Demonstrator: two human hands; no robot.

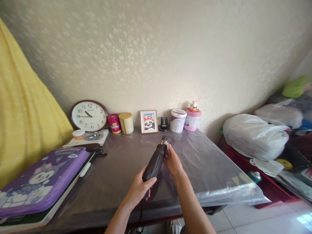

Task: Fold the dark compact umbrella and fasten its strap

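A dark folded umbrella [156, 162] is held over the front half of the table, slanting away from me to the upper right. My left hand [140, 188] is closed round its near end, thumb lying across the top. At the far end, my right hand [173, 162] grips from the right side, its thumb by a light patterned part near the tip; the other fingers are partly hidden behind the umbrella. A thin dark cord [141, 214] hangs below my left hand.
Along the wall stand a round clock [89, 116], two tins, a panda picture frame [149, 122], a small black device [164, 123] and two lidded tubs. A purple case [46, 178] lies on books at left. Bags [255, 136] are piled right of the plastic-covered table [207, 162].
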